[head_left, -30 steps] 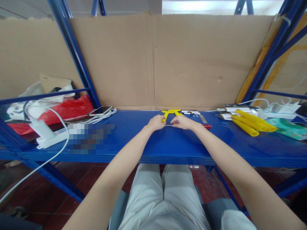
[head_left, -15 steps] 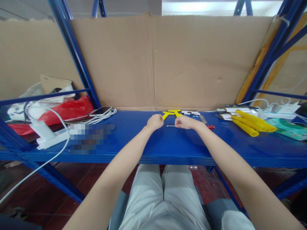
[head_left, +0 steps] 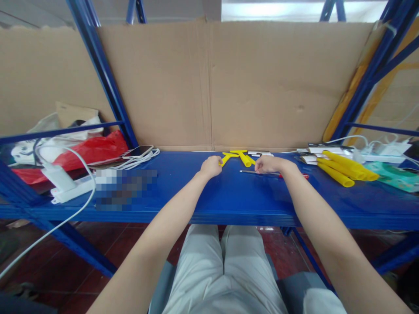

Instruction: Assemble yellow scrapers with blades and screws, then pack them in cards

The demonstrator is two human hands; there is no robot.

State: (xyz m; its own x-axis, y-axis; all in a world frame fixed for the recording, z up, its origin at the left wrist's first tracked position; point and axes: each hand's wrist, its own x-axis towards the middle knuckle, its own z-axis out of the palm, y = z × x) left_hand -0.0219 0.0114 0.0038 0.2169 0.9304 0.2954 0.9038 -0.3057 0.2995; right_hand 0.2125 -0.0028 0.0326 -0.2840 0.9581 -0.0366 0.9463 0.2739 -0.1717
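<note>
Left fingers point(head_left: 220, 161) grip yellow piece point(head_left: 225, 160) — right fingers point(head_left: 257, 167) pinch screwdriver point(head_left: 280, 175) — well behind table edge point(head_left: 235, 218)

Roughly level, tip toward nine o'clock: a slim screwdriver point(head_left: 274, 174), red handle point(head_left: 304, 176) toward three, partly hidden. On the counter point(head_left: 209, 196), at ten o'clock from the tip, a yellow branching piece point(head_left: 225, 160), stem toward seven; at one, a second yellow piece point(head_left: 245, 159), stem toward five.

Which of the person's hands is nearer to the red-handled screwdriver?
Right: the right hand holds the red-handled screwdriver by its shaft; the left hand is apart from it, left of its tip, at a yellow piece.
</note>
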